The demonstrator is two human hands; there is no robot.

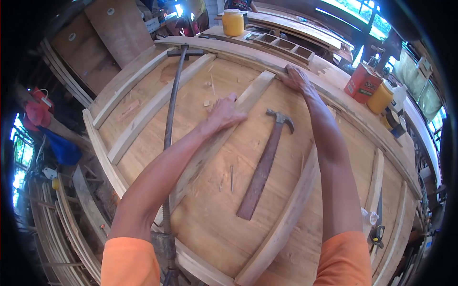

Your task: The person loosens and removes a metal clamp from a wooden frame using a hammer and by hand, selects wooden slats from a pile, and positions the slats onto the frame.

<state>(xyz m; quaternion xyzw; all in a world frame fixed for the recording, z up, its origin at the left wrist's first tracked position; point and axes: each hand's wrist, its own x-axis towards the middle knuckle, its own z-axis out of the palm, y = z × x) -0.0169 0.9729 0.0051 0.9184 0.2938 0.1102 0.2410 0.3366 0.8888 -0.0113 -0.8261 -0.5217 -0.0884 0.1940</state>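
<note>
My left hand (226,112) rests on a wooden slat (257,90) that crosses the frame, its fingers wrapped over the slat's edge. At the far rail (248,60), near the slat's upper end, my right hand (296,78) is closed on the wood. Between my arms a hammer (267,164) lies on the plywood panel (210,229), head away from me. Two nails (232,178) lie left of its handle. A long metal bar clamp (175,95) spans the frame left of my left hand, passing beside my left forearm.
More slats (157,107) cross the panel. At the far right stand a red can (362,82), a yellow jar (380,97) and small tins; another yellow jar (233,23) is at the back. A tape measure (378,234) lies right. Boards (71,214) lean at left; people are behind.
</note>
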